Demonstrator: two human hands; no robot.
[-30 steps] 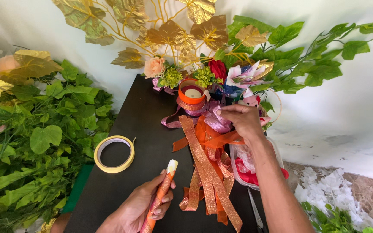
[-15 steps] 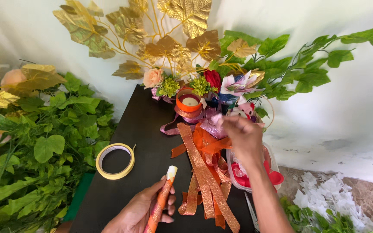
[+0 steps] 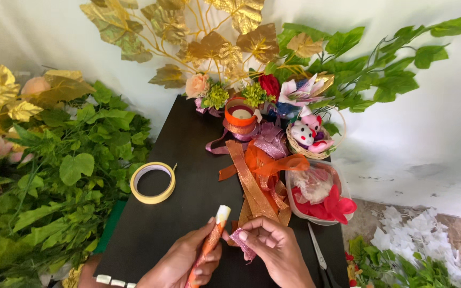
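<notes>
My left hand (image 3: 185, 258) grips an orange stick with a white tip (image 3: 212, 238), held upright near the front of the black table (image 3: 188, 154). Beside it, my right hand (image 3: 276, 250) pinches a small piece of glittery pink ribbon (image 3: 241, 241) close to the stick. Just behind my hands lies a heap of orange and copper ribbons (image 3: 257, 176). A roll of yellow tape (image 3: 153, 182) lies flat on the table to the left.
An orange ribbon spool (image 3: 240, 114), artificial flowers, a small basket with plush toys (image 3: 309, 136) and a clear container of red and white petals (image 3: 318, 192) stand at the back and right. Scissors (image 3: 320, 261) lie at my right. Green foliage (image 3: 65, 176) fills the left; gold leaves above.
My right hand has come back from the ribbon heap to the front, now holding a small pink ribbon piece next to the stick. The view has shifted slightly.
</notes>
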